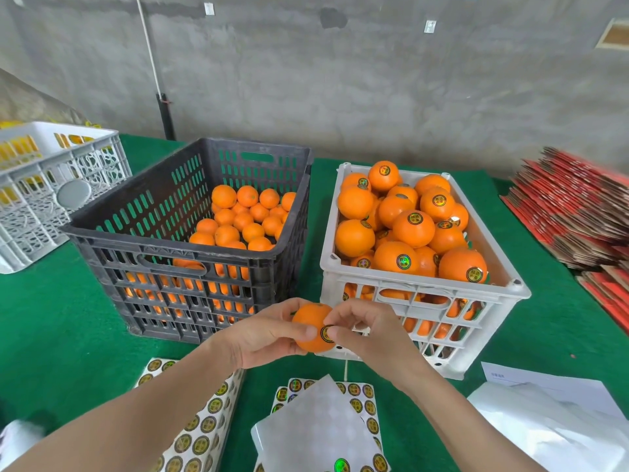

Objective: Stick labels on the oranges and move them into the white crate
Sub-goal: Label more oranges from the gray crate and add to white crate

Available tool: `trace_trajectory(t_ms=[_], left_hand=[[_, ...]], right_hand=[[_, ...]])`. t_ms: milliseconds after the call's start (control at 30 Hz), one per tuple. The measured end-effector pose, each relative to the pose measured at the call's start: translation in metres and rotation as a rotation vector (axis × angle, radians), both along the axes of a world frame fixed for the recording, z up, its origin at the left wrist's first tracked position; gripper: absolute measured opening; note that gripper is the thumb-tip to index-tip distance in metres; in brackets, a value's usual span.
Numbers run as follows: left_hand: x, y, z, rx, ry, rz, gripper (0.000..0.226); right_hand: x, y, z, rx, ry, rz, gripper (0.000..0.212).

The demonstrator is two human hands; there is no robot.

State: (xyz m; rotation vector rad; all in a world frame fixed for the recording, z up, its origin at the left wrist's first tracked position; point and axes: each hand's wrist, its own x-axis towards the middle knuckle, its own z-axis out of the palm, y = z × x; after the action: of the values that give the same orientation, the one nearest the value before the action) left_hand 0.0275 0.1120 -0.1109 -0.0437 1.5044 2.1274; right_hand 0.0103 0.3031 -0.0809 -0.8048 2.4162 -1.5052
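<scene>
Before the white crate, curled fingers around orange

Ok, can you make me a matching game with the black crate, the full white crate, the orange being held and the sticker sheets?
Things: 1 black crate; 2 full white crate; 3 held orange; 4 label sheets.
States: A between left hand and right hand; B flat on the green cloth; C unlabelled oranges inside; D labelled oranges inside.
Pairs: 1-C, 2-D, 3-A, 4-B.

Bare grey concrete wall behind green-felt table, w/ flat red cartons stacked at rt.
</scene>
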Motion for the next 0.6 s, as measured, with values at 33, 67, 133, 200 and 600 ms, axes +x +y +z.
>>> trace_trajectory(t_ms=[33,67,133,200,600], left_hand=[[0.0,0.001,0.0,0.001,-0.004,-0.002,0.102],[0.0,0.001,0.001,-0.001,-0.007,-0.006,0.102],[0.0,0.002,0.001,-0.008,0.003,-0.02,0.1],[0.0,0.003,0.001,-0.027,0.023,-0.032,0.097],[0.009,0.014,0.025,-0.128,0.14,0.009,0.107]], right_hand=[[0.001,0.0,0.0,0.005,0.018,-0.008,0.023],[0.001,0.0,0.001,0.008,0.037,-0.019,0.023],[0.004,0.0,0.001,0.02,0.078,-0.046,0.024],[0.006,0.0,0.001,0.06,0.112,-0.055,0.03],[0.015,0.013,-0.001,0.101,0.201,0.072,0.059]])
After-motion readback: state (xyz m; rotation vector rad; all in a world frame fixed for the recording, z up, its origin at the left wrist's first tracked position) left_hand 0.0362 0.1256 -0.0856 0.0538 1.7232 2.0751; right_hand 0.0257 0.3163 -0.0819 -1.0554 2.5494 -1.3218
